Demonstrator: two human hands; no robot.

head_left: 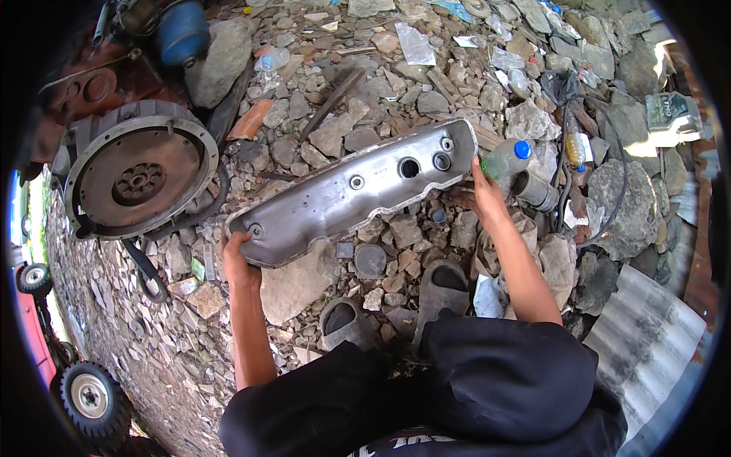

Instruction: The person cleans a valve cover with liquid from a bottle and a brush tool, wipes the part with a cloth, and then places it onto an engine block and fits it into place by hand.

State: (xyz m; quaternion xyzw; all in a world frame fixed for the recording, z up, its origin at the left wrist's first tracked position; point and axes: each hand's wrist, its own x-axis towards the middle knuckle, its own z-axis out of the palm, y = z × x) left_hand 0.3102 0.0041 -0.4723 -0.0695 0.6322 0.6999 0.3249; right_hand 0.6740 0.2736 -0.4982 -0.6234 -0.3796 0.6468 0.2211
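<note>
On the long silver metal cover, left hand with fingers gripping left end, right hand gripping right end.

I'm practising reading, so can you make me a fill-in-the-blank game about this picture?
1. The left grip holds one end of the long metal cover, and the ____ one holds the other.
2. On the plastic bottle beside the cover's right end, the cap is coloured ____.
3. The big round metal part is on the picture's ____ side.

Missing words: right; blue; left
</note>
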